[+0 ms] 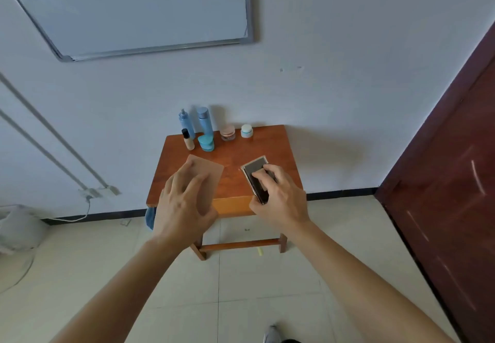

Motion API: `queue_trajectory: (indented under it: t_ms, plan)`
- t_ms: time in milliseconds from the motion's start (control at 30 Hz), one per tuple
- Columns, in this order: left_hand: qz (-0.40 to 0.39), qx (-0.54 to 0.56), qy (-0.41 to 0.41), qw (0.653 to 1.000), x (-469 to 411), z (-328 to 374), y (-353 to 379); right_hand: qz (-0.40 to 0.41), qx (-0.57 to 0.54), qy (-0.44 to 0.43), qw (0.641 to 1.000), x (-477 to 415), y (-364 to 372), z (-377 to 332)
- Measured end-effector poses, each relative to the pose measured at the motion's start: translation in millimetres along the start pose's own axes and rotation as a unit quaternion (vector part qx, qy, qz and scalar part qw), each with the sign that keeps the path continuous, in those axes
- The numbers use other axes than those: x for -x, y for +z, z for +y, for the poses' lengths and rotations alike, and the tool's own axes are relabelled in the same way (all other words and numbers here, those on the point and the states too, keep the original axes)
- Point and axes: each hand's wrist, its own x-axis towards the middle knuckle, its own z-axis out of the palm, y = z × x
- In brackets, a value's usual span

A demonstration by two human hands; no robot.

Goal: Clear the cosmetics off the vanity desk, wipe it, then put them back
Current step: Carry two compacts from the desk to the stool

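Wooden desk (230,160) against the wall, bottles (197,123) and jars (237,131) lined along its back edge. Left hand (184,200) lies spread on a tan palette (207,169); right hand (278,195) pinches a dark compact (253,171), probably to lift both off for wiping.

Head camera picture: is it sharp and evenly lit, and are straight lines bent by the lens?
Head view: soft daylight, no harsh glare; the bottles throw faint shadows on the wall behind them. The wide lens slants the whiteboard frame and the door, and stretches the forearms. The desk and both hands are fairly sharp; jar labels are too small to read.
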Motion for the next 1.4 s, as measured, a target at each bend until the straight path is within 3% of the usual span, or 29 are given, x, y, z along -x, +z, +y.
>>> queue_trajectory:
  t_ms: [267, 500, 700, 967, 1067, 1233, 1400]
  plan:
    - [-0.031, -0.018, -0.057, 0.998, -102, -78, 48, -0.043, 0.002, -0.024, 0.999, -127, 65, 10]
    - [-0.139, -0.013, -0.090, 0.986, -186, -162, 121, -0.096, 0.037, 0.010, 0.995, -209, 141, 20]
    - [-0.248, 0.004, -0.065, 0.966, -256, -231, 179, -0.168, 0.081, 0.078, 0.979, -276, 206, 32]
    - [-0.386, -0.015, 0.034, 0.922, -298, -284, 242, -0.297, 0.120, 0.167, 0.932, -306, 278, 41]
    - [-0.408, -0.020, 0.092, 0.908, -301, -292, 259, -0.323, 0.123, 0.153, 0.926, -309, 296, 47]
    - [-0.393, -0.063, 0.181, 0.899, -310, -303, 269, -0.356, 0.163, 0.038, 0.919, -321, 314, 62]
    - [-0.354, -0.059, 0.166, 0.918, -309, -299, 271, -0.348, 0.157, 0.000, 0.924, -327, 322, 78]
